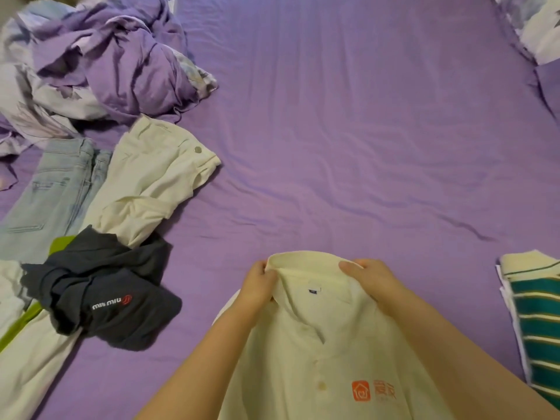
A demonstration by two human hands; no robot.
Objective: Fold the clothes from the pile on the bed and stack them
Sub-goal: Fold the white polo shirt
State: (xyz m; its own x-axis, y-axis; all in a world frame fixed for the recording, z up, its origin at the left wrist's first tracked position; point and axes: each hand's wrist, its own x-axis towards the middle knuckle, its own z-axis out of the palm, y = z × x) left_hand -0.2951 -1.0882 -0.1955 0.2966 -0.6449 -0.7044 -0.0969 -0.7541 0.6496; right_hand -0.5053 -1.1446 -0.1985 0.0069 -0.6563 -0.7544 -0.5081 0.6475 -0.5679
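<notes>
The cream polo shirt [327,353], soft and light by the look of it, hung over the purple bed [348,131], its collar pinched by her left hand [260,286] and right hand [372,280].

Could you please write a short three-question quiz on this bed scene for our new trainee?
1. True or false: both hands grip the collar of the cream polo shirt.
2. Which garment lies on the bed at the far right? A) light blue jeans B) green striped shirt C) dark grey top
3. Fill in: the dark grey top lies partly over the ______ trousers.

Key: 1 true: left hand and right hand hold it. 2 B, the green striped shirt. 3 cream; see the cream trousers.
</notes>
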